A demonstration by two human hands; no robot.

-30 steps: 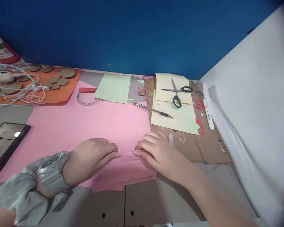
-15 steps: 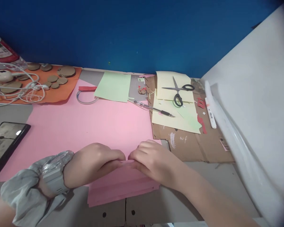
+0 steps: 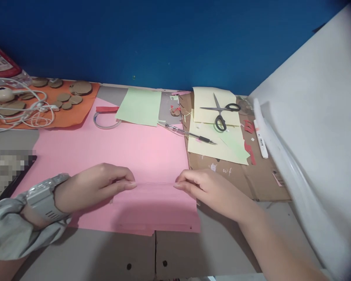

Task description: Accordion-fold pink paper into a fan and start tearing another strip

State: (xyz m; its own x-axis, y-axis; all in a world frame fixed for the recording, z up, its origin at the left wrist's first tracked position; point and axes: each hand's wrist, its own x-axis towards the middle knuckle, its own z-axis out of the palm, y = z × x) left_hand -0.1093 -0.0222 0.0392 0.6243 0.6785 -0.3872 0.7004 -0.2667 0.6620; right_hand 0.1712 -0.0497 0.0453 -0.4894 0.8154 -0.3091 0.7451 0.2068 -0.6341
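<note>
A folded piece of pink paper lies over a larger pink sheet at the front of the table. My left hand pinches the left end of its top folded edge between thumb and fingers. At the right end of that edge, my right hand pinches the paper in the same way. A straight crease runs between the two hands. The paper's lower part hangs toward the table's front edge. On my left wrist are a grey watch and a grey scrunchie.
Scissors and a pen rest on pale yellow paper over cardboard. A green sheet and a tape roll lie behind. At left are a blurred phone, cardboard discs and white earphones.
My hands have slid apart along the folded edge, left hand leftward and right hand rightward. The folded paper has shifted away from me and lies flatter over the large sheet.
</note>
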